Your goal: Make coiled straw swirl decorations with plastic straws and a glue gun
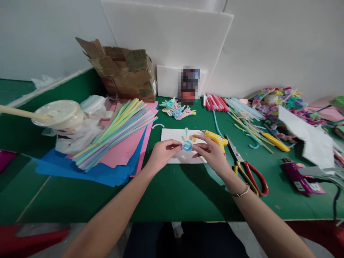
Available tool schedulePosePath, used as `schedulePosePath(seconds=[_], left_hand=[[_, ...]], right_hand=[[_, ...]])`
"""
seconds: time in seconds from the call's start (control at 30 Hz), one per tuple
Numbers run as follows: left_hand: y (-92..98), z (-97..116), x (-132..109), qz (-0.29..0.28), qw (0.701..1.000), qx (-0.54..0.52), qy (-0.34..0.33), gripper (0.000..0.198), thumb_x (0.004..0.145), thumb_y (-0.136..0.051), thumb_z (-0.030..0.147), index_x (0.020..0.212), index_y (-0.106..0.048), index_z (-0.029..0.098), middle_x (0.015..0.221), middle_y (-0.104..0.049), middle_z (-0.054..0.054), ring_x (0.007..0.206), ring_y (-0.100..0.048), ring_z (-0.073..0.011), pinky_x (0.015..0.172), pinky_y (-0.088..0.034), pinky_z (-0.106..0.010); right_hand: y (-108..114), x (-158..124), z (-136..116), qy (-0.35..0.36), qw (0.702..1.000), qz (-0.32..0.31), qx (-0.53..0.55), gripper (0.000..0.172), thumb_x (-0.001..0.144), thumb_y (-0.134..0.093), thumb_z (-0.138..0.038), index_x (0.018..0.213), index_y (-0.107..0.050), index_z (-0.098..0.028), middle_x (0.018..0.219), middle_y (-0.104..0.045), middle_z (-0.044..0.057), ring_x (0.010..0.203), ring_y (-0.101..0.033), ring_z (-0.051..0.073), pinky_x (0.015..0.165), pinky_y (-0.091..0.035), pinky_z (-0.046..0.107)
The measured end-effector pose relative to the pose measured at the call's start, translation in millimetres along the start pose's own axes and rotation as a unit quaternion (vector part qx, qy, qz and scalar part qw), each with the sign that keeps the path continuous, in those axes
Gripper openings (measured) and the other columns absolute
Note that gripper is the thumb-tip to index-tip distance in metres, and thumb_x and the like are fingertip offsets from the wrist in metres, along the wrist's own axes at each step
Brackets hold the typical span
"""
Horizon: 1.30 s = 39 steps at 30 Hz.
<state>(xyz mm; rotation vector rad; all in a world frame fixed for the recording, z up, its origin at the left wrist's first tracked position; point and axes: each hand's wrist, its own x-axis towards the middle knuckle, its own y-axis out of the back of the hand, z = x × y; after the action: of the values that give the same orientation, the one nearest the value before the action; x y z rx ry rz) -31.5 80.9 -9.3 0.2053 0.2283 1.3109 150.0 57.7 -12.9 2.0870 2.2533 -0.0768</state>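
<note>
My left hand (pixel 162 153) and my right hand (pixel 210 150) meet over a white sheet (pixel 174 135) on the green table (pixel 174 193). Between their fingertips they pinch a small light-blue coiled pipe cleaner (pixel 187 145). Short yellow and blue pipe-cleaner pieces (pixel 185 135) lie on the sheet just behind the coil. A yellow glue gun (pixel 217 138) rests right behind my right hand. A silver bracelet (pixel 242 192) circles my right wrist.
Red-and-yellow scissors (pixel 248 168) lie right of my right hand. A bundle of pastel pipe cleaners (pixel 118 127) sits on pink and blue paper (pixel 107 168) at left. Finished coiled shapes (pixel 177 109), a torn cardboard box (pixel 123 71), a lidded cup (pixel 60 114) and craft clutter (pixel 276 104) stand behind.
</note>
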Motion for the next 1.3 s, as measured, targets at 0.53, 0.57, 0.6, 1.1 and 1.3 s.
schedulePosePath(seconds=[0.53, 0.57, 0.6, 1.1, 1.3], left_hand=[[-3.5, -7.4, 2.0, -0.026, 0.997, -0.067, 0.025, 0.011, 0.067, -0.063, 0.023, 0.076, -0.065, 0.017, 0.086, -0.072, -0.005, 0.084, -0.066, -0.0197, 0.078, -0.052, -0.032], [-3.5, -7.9, 2.4, -0.026, 0.997, -0.071, 0.028, 0.013, 0.067, -0.064, 0.023, 0.078, -0.065, 0.017, 0.088, -0.072, -0.006, 0.085, -0.066, -0.0199, 0.078, -0.051, -0.032], [-3.4, -8.2, 2.8, -0.022, 0.997, -0.073, 0.030, 0.016, 0.067, -0.064, 0.024, 0.081, -0.065, 0.017, 0.090, -0.071, -0.006, 0.086, -0.066, -0.0202, 0.079, -0.051, -0.032], [-4.0, -8.3, 2.5, -0.008, 0.995, -0.077, 0.063, 0.018, 0.064, -0.064, 0.030, 0.074, -0.062, 0.015, 0.079, -0.067, -0.005, 0.079, -0.063, -0.0188, 0.072, -0.049, -0.029], [-2.4, -12.3, 6.0, 0.023, 0.995, -0.069, 0.069, 0.014, 0.062, -0.066, 0.027, 0.067, -0.059, 0.015, 0.073, -0.064, -0.003, 0.074, -0.062, -0.0172, 0.067, -0.049, -0.027]], right_hand=[[0.5, -0.4, 6.6, 0.022, 0.987, 0.017, -0.161, 0.029, 0.073, -0.062, -0.046, 0.079, -0.070, -0.018, 0.070, -0.065, 0.004, 0.062, -0.058, 0.015, 0.049, -0.043, 0.026], [0.5, 0.1, 5.9, 0.026, 0.986, 0.015, -0.164, 0.029, 0.074, -0.062, -0.046, 0.079, -0.069, -0.018, 0.069, -0.065, 0.003, 0.063, -0.058, 0.015, 0.051, -0.043, 0.027], [0.5, 0.5, 4.9, 0.030, 0.985, 0.012, -0.170, 0.029, 0.074, -0.062, -0.045, 0.078, -0.069, -0.018, 0.069, -0.066, 0.003, 0.063, -0.058, 0.015, 0.052, -0.043, 0.027], [-3.2, -0.3, 5.9, 0.054, 0.974, -0.004, -0.222, 0.025, 0.077, -0.060, -0.040, 0.080, -0.070, -0.018, 0.077, -0.071, 0.004, 0.070, -0.061, 0.016, 0.062, -0.046, 0.028], [27.4, -9.1, -6.6, 0.061, 0.917, 0.156, -0.363, 0.036, 0.079, -0.051, -0.051, 0.081, -0.066, -0.018, 0.076, -0.069, 0.007, 0.068, -0.061, 0.020, 0.064, -0.046, 0.033]])
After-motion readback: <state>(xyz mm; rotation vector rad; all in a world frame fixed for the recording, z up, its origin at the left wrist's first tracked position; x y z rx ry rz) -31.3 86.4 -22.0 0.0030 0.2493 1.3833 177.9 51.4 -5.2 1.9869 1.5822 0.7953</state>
